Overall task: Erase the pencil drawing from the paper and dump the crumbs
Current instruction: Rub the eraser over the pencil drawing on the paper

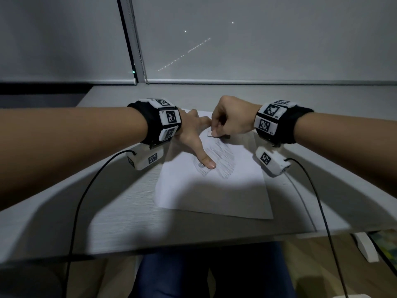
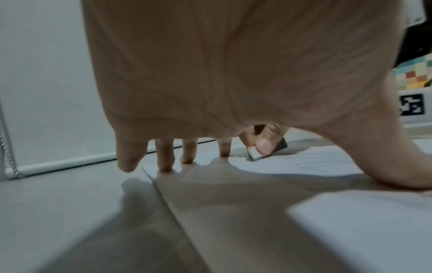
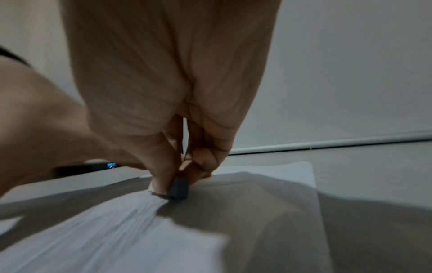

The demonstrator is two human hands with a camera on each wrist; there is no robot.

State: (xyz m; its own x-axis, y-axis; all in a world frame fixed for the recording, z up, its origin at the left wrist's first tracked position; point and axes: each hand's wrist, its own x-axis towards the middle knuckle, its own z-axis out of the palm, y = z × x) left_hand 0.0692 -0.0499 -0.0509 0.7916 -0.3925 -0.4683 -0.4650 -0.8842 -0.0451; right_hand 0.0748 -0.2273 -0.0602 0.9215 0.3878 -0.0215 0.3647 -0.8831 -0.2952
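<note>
1. Head view: you have one sheet of paper lying flat on the grey desk, with one patch of pencil drawing hatched across its middle. Your left hand lies spread on the sheet, fingers straight, its thumb tip pressing down on the drawing. Your right hand is curled around one eraser, pinching it between thumb and fingers at the far end of the drawing, with the eraser's lower edge on the paper. Each wrist carries one black band with white marker tiles, and one black cable runs from each toward you: two bands, two cables.

2. Left wrist view: you see your left hand from beneath, four fingers reaching down straight, three tips touching the paper near its far corner and the outermost one hanging just off its edge over the desk. The thumb stretches off to the right, flat on the sheet. Beyond the fingers, the eraser stands tilted on the paper, pinched in your other hand's fingertips.

3. Right wrist view: your right hand clamps the eraser between thumb and fingers, its dark end touching the paper. The picture is blurred, so the pencil lines show only as faint streaks.
</note>
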